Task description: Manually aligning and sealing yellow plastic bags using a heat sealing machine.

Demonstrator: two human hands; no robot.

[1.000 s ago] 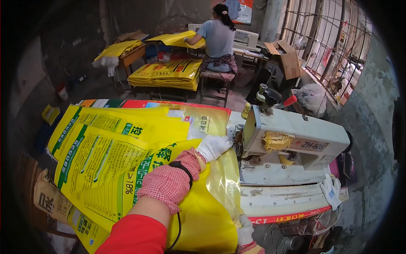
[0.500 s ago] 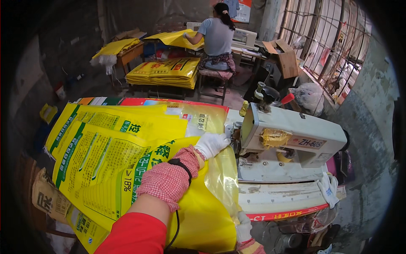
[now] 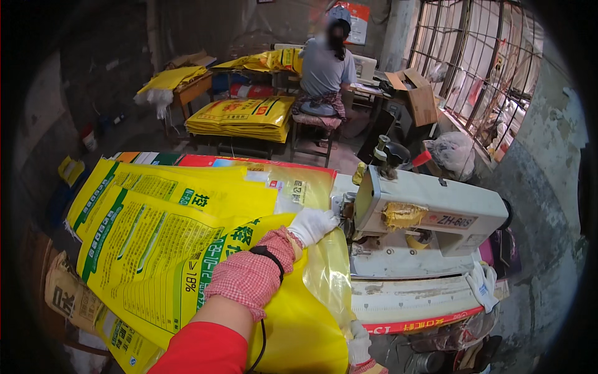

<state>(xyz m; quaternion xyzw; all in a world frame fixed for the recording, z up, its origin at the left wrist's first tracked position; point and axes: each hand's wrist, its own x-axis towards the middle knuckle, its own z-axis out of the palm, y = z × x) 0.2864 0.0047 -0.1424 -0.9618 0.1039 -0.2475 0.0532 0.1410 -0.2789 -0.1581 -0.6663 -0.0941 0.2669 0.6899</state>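
My left hand (image 3: 314,225), in a white glove with a red checked oversleeve, is closed on the upper right part of a yellow printed plastic bag (image 3: 293,299). Its fingertips are right beside the needle end of a white sewing machine (image 3: 430,209). At the lower edge my right hand (image 3: 359,344), also gloved in white, is closed at the bag's right edge; its fingers are partly hidden. A clear, shiny plastic liner (image 3: 327,268) shows along that edge. Under the held bag, more yellow bags (image 3: 156,187) lie fanned out to the left.
A spare white glove (image 3: 483,285) lies at the machine bed's right end. Beyond, a co-worker (image 3: 324,68) sits on a stool by another machine, near a stack of yellow bags (image 3: 240,118). A cardboard box (image 3: 416,93) stands by the barred window (image 3: 479,68).
The co-worker's arm has drawn in and they sit more upright; the bag on their table has shifted and crumpled. My hands stay almost in place, while the view tilts slightly.
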